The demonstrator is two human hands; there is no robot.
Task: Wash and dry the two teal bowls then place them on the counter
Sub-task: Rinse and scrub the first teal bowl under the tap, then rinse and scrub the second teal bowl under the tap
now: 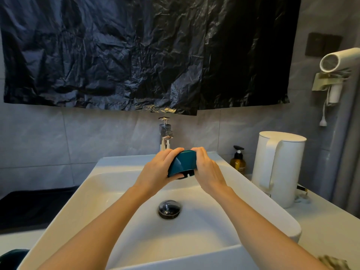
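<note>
While both hands close around it, a teal bowl (pixel 182 162) is held tilted, its base turned toward the camera, above the back half of a white rectangular sink (pixel 93 191), just in front of the chrome tap (pixel 165 133) that rises at the middle of the sink's rear edge. The left hand (pixel 155 170) cups the bowl's left side, palm and curled fingers pressed to its wall and thumb over the top; the right hand (pixel 206 168) clasps the right side, fingers bent over the upper edge. Whether water is running from the tap cannot be told. Directly below and nearer the camera, a dark round drain plug (pixel 169 209) sits in the middle of the basin floor. On the counter at the sink's right rear corner stands an amber pump bottle (pixel 238 161), and just beside it, further right, a white lidded kettle (pixel 278 168) with its handle facing left. A dark teal curved shape (pixel 11 258), only partly in view, shows at the counter's near left corner, and a dark mat (pixel 33 207) lies on the left side. A crumpled cloth (pixel 333 262) shows at the near right corner. Above, a black plastic sheet (pixel 146 53) covers the wall, and a white hair dryer (pixel 339 61) hangs in a wall holder at far right.
</note>
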